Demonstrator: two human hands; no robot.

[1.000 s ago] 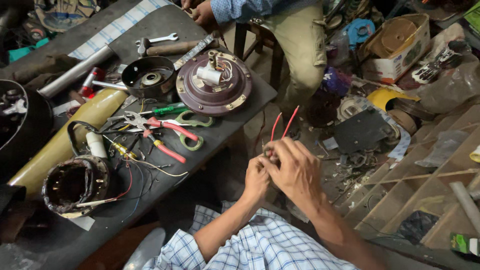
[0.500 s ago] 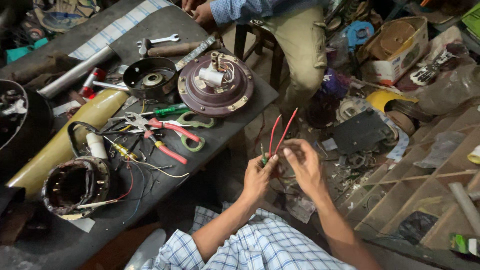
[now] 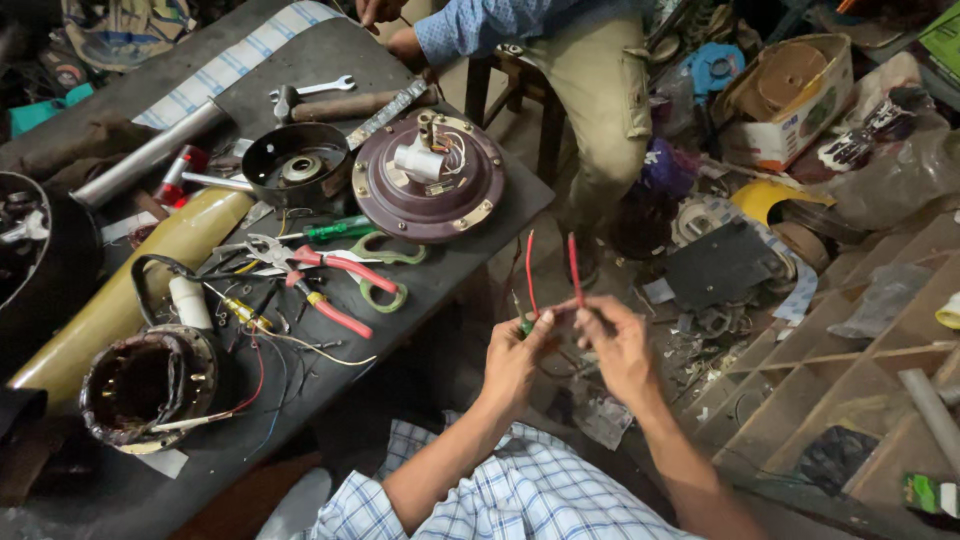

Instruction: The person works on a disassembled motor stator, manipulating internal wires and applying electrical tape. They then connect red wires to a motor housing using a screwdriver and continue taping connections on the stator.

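The left hand (image 3: 518,352) is pinching one thin red wire (image 3: 529,272) between thumb and fingertips, and the right hand (image 3: 618,345) is pinching a second red wire (image 3: 574,268) the same way; both wires are standing up from the fingers, nearly parallel and just apart, two in all. The hands are hovering close together but not touching, off the near right corner of the dark workbench (image 3: 480,235), over the open gap between the bench edge and the cluttered floor (image 3: 700,330) of scrap parts to the right. That gap is the only free room around them, since wooden slats (image 3: 800,380) are crowding in from the right. On the bench, nearest the hands, a pair of red-handled pliers (image 3: 325,290) is lying crossed against green-handled scissors (image 3: 385,275), with a green screwdriver (image 3: 335,229) just above them. Beyond these, a maroon ceiling-fan motor housing (image 3: 430,180) is sitting close to the bench's right edge, touching or nearly touching a black round cover (image 3: 295,165) to its left. A wound stator (image 3: 145,385) is resting near the bench's front left edge, trailing loose wires toward the pliers. A yellow fan blade (image 3: 130,290) is lying diagonally along the left side, a grey metal tube (image 3: 150,155) above it. A hammer (image 3: 340,103) and one open-ended spanner (image 3: 315,89) are lying at the far end. Another person in khaki trousers (image 3: 595,90) is sitting on a stool past the bench's far corner, a cardboard box (image 3: 790,85) to the right of them.
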